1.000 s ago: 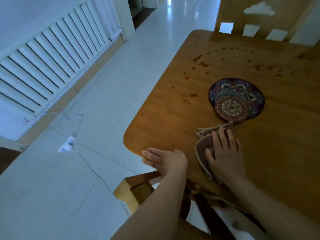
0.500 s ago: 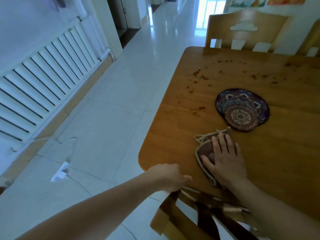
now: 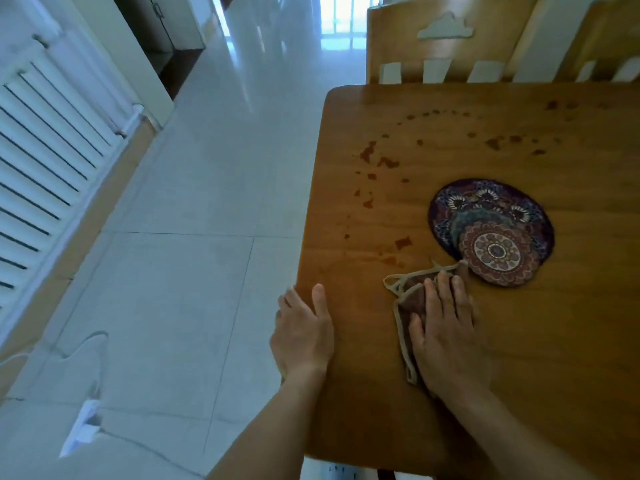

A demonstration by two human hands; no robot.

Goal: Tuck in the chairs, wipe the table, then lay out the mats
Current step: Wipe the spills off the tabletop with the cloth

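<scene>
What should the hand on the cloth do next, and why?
Probably slide the cloth forward and a little left. The right hand lies flat on it, and the nearest reddish stains sit just beyond it on the table, unwiped. The stacked mats lie close on the right, so steer clear of them.

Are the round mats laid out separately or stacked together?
Stacked: the smaller mat lies on the larger mat, overlapping in one pile on the table.
</scene>
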